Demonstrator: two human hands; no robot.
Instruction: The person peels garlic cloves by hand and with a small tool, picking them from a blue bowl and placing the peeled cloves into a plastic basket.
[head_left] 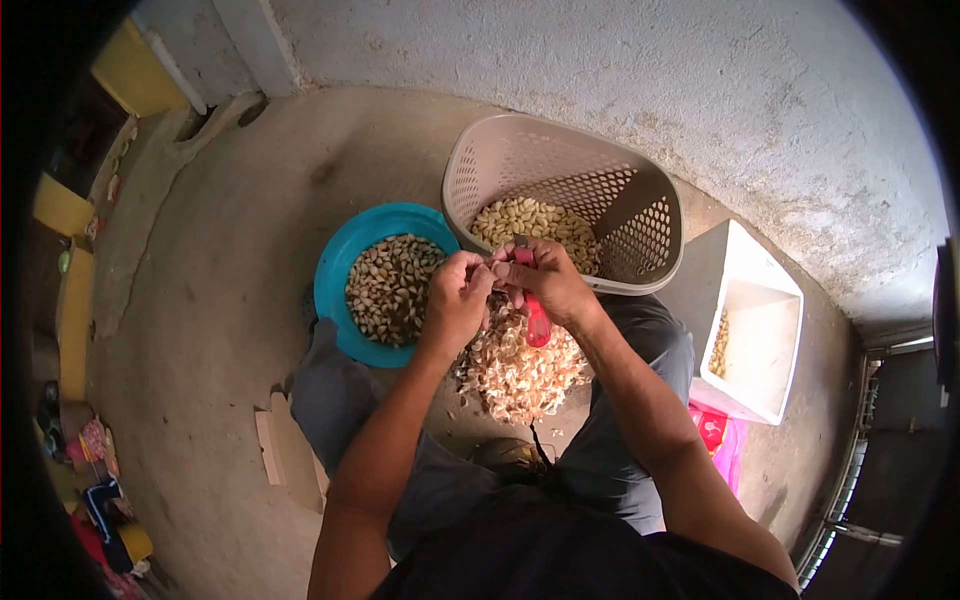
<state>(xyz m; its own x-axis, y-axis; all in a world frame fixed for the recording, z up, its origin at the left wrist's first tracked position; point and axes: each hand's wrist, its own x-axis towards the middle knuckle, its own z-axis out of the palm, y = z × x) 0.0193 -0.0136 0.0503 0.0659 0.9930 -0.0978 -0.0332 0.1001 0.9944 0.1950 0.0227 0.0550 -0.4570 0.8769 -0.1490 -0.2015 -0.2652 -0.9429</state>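
Observation:
My right hand is closed around a red-handled knife, its handle pointing down toward me and a short dark blade end at the top. My left hand is pinched against the right fingertips, and a small pale garlic clove seems to be between them, mostly hidden. Below both hands lies a heap of papery garlic skins. To the left, a teal basin holds unpeeled garlic cloves. Just beyond my hands, peeled cloves lie in a beige perforated basket.
A white box lies tipped on its side at the right, some cloves inside. Pink and red bags sit beneath it. Folded cardboard rests by my left leg. A rough wall rises behind the basket; clutter lines the left.

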